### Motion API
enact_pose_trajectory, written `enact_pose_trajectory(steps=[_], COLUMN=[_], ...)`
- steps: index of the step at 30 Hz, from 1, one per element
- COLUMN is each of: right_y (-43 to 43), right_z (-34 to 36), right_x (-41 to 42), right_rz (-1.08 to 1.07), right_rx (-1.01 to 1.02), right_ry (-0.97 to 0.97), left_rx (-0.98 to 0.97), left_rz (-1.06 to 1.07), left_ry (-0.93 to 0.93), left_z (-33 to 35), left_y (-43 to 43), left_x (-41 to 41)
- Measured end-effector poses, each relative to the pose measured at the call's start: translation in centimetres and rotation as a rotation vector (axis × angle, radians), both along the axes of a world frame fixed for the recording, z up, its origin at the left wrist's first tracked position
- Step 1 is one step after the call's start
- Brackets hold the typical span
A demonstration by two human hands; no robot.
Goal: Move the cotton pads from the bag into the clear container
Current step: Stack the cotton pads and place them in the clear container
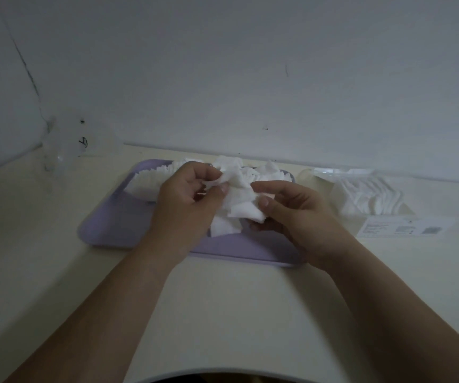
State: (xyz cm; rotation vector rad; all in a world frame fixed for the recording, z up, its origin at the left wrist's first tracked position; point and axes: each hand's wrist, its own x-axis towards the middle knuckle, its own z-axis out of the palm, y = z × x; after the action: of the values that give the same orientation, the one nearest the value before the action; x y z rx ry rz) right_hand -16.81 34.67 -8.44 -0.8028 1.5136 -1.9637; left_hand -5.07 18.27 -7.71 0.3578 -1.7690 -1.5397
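**Both hands gather a bunch of pads over the tray**

The left hand (189, 197) and right hand (294, 217) meet above a lavender tray (106, 230). Each pinches one side of a bunch of cotton pads (239, 200) between thumb and fingers. Gripping from both sides looks like a way to square the limp sheets into a stack, since loose ones would fan out and slip. The bunch sits low over the tray, and whether its lower edge touches the tray floor cannot be told.

More loose pads (153, 175) lie heaped along the tray's far edge, some fanned in a row. The tray seems to serve as a staging place that keeps them off the counter (223, 313).

Just beside the tray on the right stands the clear container (325, 175). It already holds a tidy row of pads (372, 199) set on edge, and a printed label (405, 229) lies at its near side.

At the far left, by the wall, a crumpled piece of clear plastic (59, 153) is probably the bag, apparently emptied. The task looks partly done, and the next load likely needs to be neat to join that row.
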Motion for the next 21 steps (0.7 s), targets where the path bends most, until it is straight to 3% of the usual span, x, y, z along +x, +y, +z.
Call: enact_pose_trajectory(steps=[4, 8, 11, 21], right_y=[0.0, -0.1, 0.1, 0.1], right_z=[-0.1, -0.1, -0.2, -0.3], right_x=[-0.4, -0.5, -0.5, -0.1], right_rz=[-0.078, -0.096, -0.067, -0.016], right_rx=[0.028, 0.038, 0.044, 0.064], right_ry=[-0.006, -0.008, 0.016, 0.045], left_rx=[0.141, 0.187, 0.152, 0.025], left_rz=[0.028, -0.165, -0.261, -0.176], left_ry=[0.120, 0.072, -0.019, -0.115], left_z=[0.5, 0.5, 0.2, -0.5], left_y=[-1.1, -0.4, 0.5, 0.3], left_x=[0.0, 0.2, 0.4, 0.3])
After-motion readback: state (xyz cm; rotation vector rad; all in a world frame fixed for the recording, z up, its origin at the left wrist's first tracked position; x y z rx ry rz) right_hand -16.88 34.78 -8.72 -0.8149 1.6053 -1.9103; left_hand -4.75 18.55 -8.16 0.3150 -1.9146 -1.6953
